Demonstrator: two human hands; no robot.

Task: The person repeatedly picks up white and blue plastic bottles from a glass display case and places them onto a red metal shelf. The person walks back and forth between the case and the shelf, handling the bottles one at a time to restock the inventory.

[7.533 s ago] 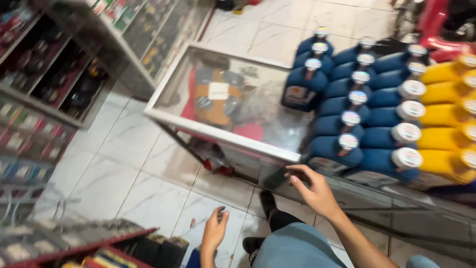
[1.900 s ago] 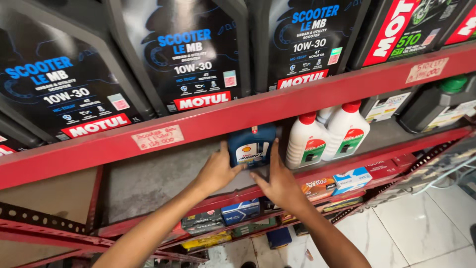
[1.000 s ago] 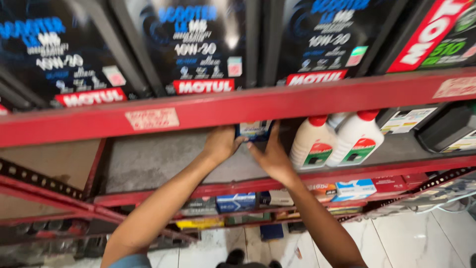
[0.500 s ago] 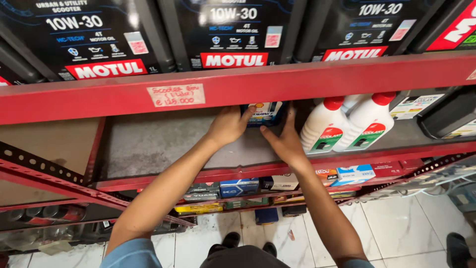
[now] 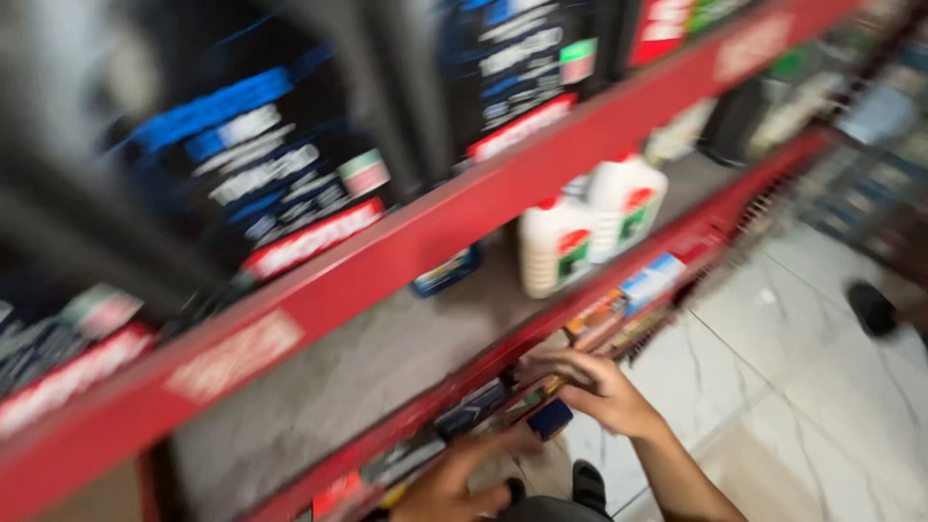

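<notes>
Fingers of my right hand (image 5: 594, 387) spread loose, holding nothing, near the small blue box (image 5: 549, 419); I should grip squarely, left hand (image 5: 454, 488) steadying.

Both hands low, empty: left hand (image 5: 462, 488) half-curled, right hand (image 5: 597, 391) with fingers spread.

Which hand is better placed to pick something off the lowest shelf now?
Probably the right hand: its open fingers are at the lowest shelf's edge. The left hand sits lower, farther from the goods.
</notes>
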